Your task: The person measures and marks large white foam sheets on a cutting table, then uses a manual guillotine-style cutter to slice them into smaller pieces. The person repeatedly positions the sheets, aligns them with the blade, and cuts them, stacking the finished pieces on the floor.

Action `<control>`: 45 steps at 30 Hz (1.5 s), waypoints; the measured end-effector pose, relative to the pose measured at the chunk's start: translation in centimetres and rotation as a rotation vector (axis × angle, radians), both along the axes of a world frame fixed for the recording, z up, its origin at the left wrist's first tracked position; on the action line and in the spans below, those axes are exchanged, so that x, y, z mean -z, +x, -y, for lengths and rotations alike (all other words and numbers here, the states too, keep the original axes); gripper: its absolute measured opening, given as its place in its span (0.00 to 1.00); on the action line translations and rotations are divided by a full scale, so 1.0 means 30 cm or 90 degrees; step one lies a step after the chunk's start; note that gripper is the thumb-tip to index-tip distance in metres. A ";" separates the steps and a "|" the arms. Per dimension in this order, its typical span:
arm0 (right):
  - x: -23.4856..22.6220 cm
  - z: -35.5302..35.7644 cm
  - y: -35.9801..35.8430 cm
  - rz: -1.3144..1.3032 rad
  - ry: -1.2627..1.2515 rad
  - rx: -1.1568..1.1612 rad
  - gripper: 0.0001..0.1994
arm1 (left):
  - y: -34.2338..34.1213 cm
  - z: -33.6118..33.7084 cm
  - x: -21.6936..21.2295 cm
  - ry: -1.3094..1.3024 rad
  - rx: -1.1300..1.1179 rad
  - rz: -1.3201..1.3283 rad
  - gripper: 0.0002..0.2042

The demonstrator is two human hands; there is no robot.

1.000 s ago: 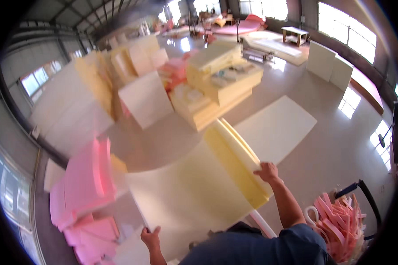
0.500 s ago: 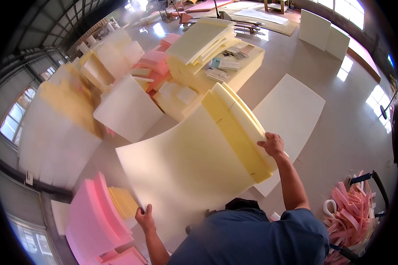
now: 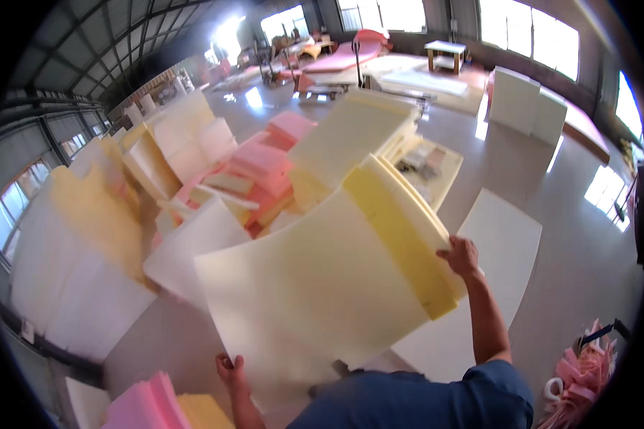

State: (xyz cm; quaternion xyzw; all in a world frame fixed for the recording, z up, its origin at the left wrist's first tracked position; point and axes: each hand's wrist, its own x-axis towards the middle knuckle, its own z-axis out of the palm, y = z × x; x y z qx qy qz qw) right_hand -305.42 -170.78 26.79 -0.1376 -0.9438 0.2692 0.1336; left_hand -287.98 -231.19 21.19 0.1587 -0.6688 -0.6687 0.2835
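A large cream foam sheet [image 3: 300, 293] is held out in front of me, bowed along its length. Across its right end lies a yellow foam band [image 3: 393, 247], and beyond that are the edges of more cream foam layers [image 3: 406, 207]. My right hand [image 3: 461, 256] is closed around the outer edge of those layers, thumb on top. At the sheet's near left edge, my left hand [image 3: 232, 372] grips with its thumb up; the fingers under the sheet are partly hidden.
Behind the sheet stands a stack of cream foam slabs [image 3: 354, 132], with pink foam blocks [image 3: 261, 161] to its left. A white board [image 3: 504, 236] lies on the floor at right. Pink offcuts [image 3: 583, 372] are heaped lower right; pink foam [image 3: 147, 404] stands lower left. Tall foam sheets [image 3: 71, 264] line the left.
My view has tilted up, showing more of the windows and far floor. Both hands keep their hold, and the foam sheet has shifted slightly right and lower in the picture.
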 end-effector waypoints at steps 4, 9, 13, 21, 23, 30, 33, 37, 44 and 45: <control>-0.148 0.072 -0.259 0.025 0.093 0.044 0.17 | -0.388 0.024 -0.105 0.091 0.081 0.005 0.29; -0.304 -0.007 -0.617 -0.007 0.106 0.056 0.18 | -0.830 0.107 -0.096 0.136 0.155 0.049 0.25; -0.436 -0.034 -1.016 -0.036 0.126 0.050 0.18 | -1.212 0.059 -0.098 0.160 0.150 0.037 0.25; -0.668 -0.297 -1.994 -0.061 0.241 -0.036 0.21 | -1.945 -0.300 -0.178 0.162 0.092 -0.020 0.26; -0.715 -0.391 -2.243 -0.044 0.315 -0.038 0.22 | -2.103 -0.429 -0.161 0.233 0.106 -0.011 0.26; -0.666 -0.646 -2.962 0.016 0.293 0.024 0.25 | -2.614 -0.718 0.025 0.329 0.135 0.060 0.25; -0.380 -0.568 -3.068 0.090 0.338 0.005 0.37 | -2.741 -0.758 0.238 0.358 0.063 0.212 0.24; -0.055 -0.447 -2.957 0.037 0.356 0.034 0.41 | -2.769 -0.778 0.512 0.321 0.171 0.382 0.26; -0.121 -0.331 -2.852 -0.082 0.365 0.054 0.42 | -2.577 -0.694 0.446 0.264 0.085 0.440 0.24; -0.142 -0.321 -2.830 -0.120 0.368 0.057 0.42 | -2.515 -0.657 0.457 0.277 0.098 0.432 0.24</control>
